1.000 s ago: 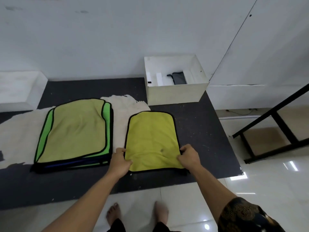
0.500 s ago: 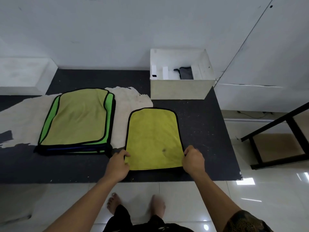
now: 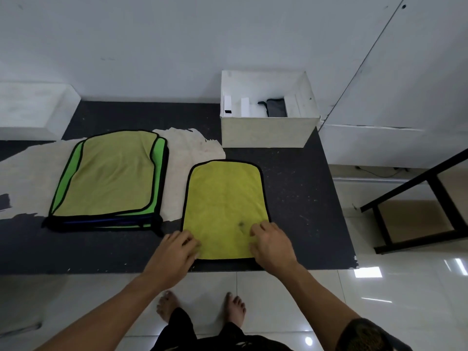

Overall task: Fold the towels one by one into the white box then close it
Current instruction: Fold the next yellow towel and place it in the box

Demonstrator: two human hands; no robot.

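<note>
— What's closest?

— Bare feet on the tile floor, at the near edge of the mat.

— And the hands?

— Both are at the near end of the towel, a yellow one lying flat on the mat. The right hand sits palm down on its near right corner. Its fingers are loosely bent and rest on the fabric, pinching nothing that I can see. The left hand is at the near left corner. Its fingertips are blurred, so I can't tell whether they pinch the edge or only touch it.

— What's beyond?

— Left of the towel there's a stack of green and olive towels with black trim, lying partly on a beige sheet. Farther back, just past the towel's far end, the box stands open against the wall, with white pieces and a grey item inside. A black frame stands off to the right on the floor.
</note>
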